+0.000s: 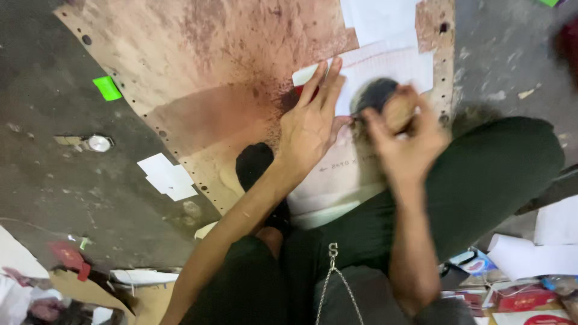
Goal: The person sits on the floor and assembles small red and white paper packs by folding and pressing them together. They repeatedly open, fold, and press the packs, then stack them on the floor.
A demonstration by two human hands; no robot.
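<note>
The right hand [404, 141] is closed around a round brush [385, 102] with a wooden-looking top and dark bristles; it is blurred, so the exact grip of the fingers cannot be read. The brush sits on the white paper [385, 69], just beside the fingertips of the left hand [310, 123]. That hand lies flat and spread, fingers together, pressing the paper down onto the stained board [211, 66] on the floor [48, 150].

The blur suggests quick strokes, and that is where the risk seems to lie. The bristles work so close to the left fingertips that a wide stroke could strike them or smear them. If the left hand lifts or slips, the paper would likely drag with the brush and crease or skew against the sheets [379, 18] beneath it. The board is already blotched reddish-brown near the paper's edge, so a stroke that runs off the sheet could pick up or spread stain onto the clean white.

The person sits low with a dark-trousered knee [500, 162] just right of the brush, near enough to be brushed against. Loose white scraps [168, 177], a green tag [107, 88] and a small metal cap [99, 143] lie well apart to the left; boxes and papers [524, 289] crowd the lower right.
</note>
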